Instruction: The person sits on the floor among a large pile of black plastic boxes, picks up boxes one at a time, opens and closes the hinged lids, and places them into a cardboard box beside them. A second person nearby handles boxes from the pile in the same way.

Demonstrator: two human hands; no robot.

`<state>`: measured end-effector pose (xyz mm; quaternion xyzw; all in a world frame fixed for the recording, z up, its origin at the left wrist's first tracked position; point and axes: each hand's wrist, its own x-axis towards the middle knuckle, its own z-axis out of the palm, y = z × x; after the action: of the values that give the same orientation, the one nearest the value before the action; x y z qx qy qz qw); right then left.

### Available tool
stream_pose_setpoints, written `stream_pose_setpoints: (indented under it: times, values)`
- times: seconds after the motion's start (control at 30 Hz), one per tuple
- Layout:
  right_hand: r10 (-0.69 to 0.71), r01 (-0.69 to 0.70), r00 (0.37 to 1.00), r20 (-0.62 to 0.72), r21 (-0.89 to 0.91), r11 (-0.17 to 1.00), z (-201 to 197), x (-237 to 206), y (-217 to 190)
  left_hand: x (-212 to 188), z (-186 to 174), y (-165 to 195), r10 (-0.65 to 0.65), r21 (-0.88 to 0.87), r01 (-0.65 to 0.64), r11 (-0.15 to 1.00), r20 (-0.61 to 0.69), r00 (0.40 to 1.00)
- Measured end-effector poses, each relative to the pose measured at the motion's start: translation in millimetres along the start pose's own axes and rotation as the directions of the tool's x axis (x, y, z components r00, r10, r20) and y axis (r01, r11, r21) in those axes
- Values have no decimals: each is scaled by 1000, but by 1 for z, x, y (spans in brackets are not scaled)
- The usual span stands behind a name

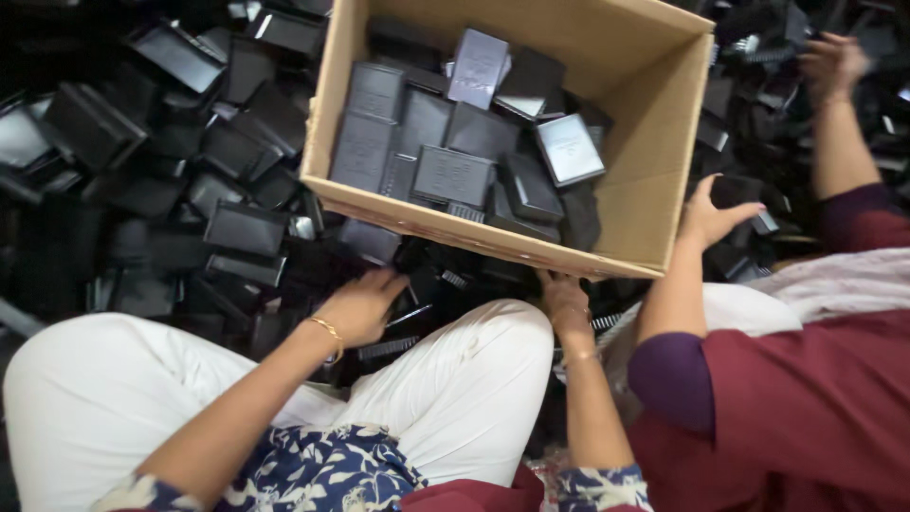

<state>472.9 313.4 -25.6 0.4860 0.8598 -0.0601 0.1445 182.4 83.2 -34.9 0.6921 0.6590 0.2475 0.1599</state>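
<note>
Head view, looking down past white-trousered knees (455, 379). An open brown cardboard box (654, 142) sits tilted on a heap of flat black rectangular plastic casings (190, 161); more of the same casings (453, 175) lie stacked and jumbled inside it. Left hand (360, 305), wearing a thin gold bangle (329, 332), rests fingers-down on the heap just below the box's near edge, loosely spread; whether it grips a casing cannot be told. Right hand (564, 299) reaches under the box's near lower edge, fingers hidden, grasp unclear. A co-worker in a maroon garment (806, 398) presses one open hand (711, 213) against the box's right wall; the co-worker's other hand (832, 62) is raised over the far casings.
</note>
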Motion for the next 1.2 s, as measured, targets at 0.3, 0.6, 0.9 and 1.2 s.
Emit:
stream_pose_setpoints:
  times: [0.3, 0.6, 0.9, 1.2]
  values:
    - [-56, 102, 991, 120, -419, 902, 4, 9, -10, -61, 30, -68, -390, 172, 361, 916, 186, 902]
    - [145, -87, 938, -314, 192, 977, -32, -68, -6, -104, -83, -103, -560, -184, 530, 828, -213, 800]
    - [-614, 703, 673, -411, 98, 705, -19, -56, -272, -151, -104, -95, -892, -961, -237, -143, 21, 452]
    - [-722, 773, 619, -311, 74, 631, 40, 18, -337, -239, -109, -35, -886, -951, -307, -45, -104, 451]
